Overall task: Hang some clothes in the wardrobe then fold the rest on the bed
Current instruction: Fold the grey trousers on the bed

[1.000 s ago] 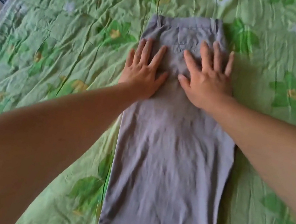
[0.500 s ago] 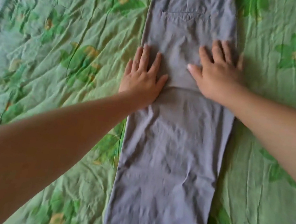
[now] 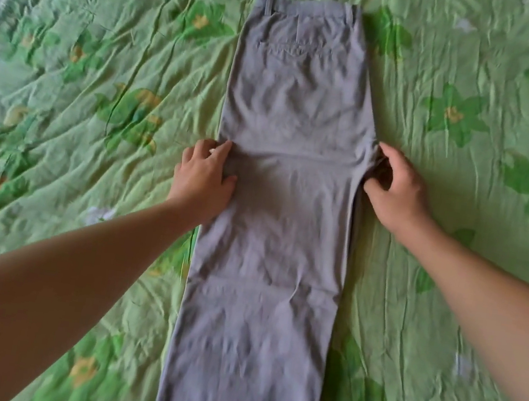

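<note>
Grey trousers (image 3: 271, 236) lengthwise, waistband (image 3: 309, 4) far.

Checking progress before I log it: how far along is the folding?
Done: grey trousers lie flat, folded lengthwise, on the bed sheet. In hand: right hand pinches the right edge, left hand at the left edge. Left: the crosswise folds.
</note>
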`<state>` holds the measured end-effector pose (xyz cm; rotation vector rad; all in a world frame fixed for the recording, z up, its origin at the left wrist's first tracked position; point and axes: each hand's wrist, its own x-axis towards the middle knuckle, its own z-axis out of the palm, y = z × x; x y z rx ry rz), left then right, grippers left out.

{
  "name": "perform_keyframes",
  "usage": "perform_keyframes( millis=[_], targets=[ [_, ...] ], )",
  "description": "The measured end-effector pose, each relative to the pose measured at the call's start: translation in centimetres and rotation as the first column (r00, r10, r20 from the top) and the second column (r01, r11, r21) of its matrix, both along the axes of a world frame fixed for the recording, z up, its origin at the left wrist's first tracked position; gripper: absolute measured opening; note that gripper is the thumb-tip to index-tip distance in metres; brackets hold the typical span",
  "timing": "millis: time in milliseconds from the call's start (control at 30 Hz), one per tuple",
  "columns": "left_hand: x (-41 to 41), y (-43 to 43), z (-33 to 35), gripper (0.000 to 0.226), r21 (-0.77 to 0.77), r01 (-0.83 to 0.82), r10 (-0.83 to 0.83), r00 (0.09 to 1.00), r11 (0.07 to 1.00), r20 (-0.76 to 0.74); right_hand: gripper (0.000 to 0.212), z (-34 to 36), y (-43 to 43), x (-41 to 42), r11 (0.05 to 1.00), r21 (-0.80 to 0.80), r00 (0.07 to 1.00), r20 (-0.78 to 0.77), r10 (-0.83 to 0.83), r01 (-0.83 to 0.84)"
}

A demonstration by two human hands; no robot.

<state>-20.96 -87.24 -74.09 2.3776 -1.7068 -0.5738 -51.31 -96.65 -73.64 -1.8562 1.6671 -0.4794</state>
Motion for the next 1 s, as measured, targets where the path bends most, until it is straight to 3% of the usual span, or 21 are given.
perform_keyframes(
  millis=[167,300,400,600,733,800,900,967,1000],
  targets=[
    [0.4,0.0,-0.6,0.065,-0.007,0.013,-0.014,0.998,1.0,-0.054,0.069,0.5,0.2,0.1,0.997,0.043,0.991,0.116,-0.073,0.068],
    [0.6,0.3,-0.9,0.064,-0.02,0.021,-0.022,0.998,1.0,-0.052,0.076,0.3,-0.1,-0.4,0.978,0.184,0.945,0.293,-0.146,0.095],
    [0.3,0.4,-1.0,0.064,-0.01,0.022,-0.022,0.999,1.0,-0.035,0.077,0.1,0.6,-0.3,0.969,0.245,0.976,0.207,-0.072,0.019],
    [0.2,0.5,-1.2,0.064,-0.014,0.017,-0.017,1.0,1.0,-0.025,0.032,0.3,-2.1,1.2,0.992,-0.106,0.976,-0.196,-0.095,0.075],
    [0.5,0.5,-1.2,0.063,-0.009,0.035,-0.035,0.999,0.999,-0.026,0.018,-0.7,-1.8,-0.7,0.952,-0.291,0.869,-0.491,-0.066,-0.092],
    [0.4,0.3,-1.2,0.063,0.003,0.038,-0.038,0.999,0.999,-0.024,0.02,-1.0,-1.2,-1.5,0.953,-0.29,0.872,-0.485,-0.069,-0.086],
    [-0.3,0.3,-0.7,0.065,0.028,0.004,-0.003,0.999,1.0,-0.039,0.033,-0.3,-0.5,-1.2,0.948,-0.304,0.94,-0.287,-0.183,0.092],
    [-1.3,0.9,-0.1,0.07,0.023,-0.015,0.017,0.997,1.0,-0.072,0.038,0.7,0.5,0.3,0.912,-0.411,0.97,-0.226,-0.088,-0.013],
    [-1.8,1.6,0.0,0.072,0.002,0.008,-0.007,0.997,1.0,-0.074,0.044,0.9,1.3,1.1,0.906,-0.388,0.951,-0.305,0.045,-0.168]
  ],
)
